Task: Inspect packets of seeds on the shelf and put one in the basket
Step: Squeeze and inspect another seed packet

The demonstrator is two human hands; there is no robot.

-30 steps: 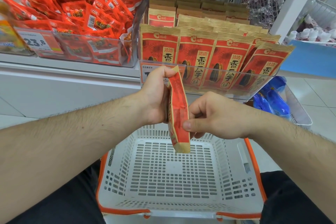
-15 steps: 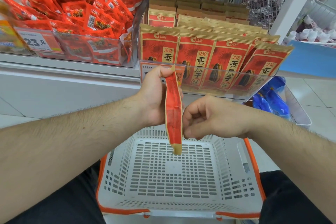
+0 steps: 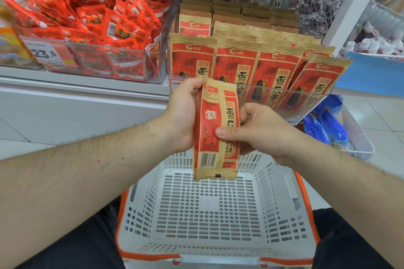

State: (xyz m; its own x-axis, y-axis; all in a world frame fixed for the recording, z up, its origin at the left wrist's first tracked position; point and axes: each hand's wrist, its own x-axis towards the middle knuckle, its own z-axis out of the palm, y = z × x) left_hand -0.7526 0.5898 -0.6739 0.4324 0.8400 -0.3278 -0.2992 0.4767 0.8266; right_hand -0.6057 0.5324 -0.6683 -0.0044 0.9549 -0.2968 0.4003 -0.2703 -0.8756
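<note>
Red-and-tan paper seed packet [image 3: 215, 131] hangs upright above the white slotted plastic basket with orange trim [image 3: 209, 209], barcode side facing the camera. Left hand [image 3: 185, 116] grips the packet's top edge and left side, fingers curled round it. Right hand [image 3: 255, 131] pinches its right edge, thumb pressed on the front. Behind them, matching red-and-tan seed packets [image 3: 258, 67] stand upright in a clear plastic shelf bin [image 3: 284, 105], beside a clear bin of small red snack sachets [image 3: 105, 35].

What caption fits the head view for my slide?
Both hands, left and right, hold a seed packet above the white basket.
</note>
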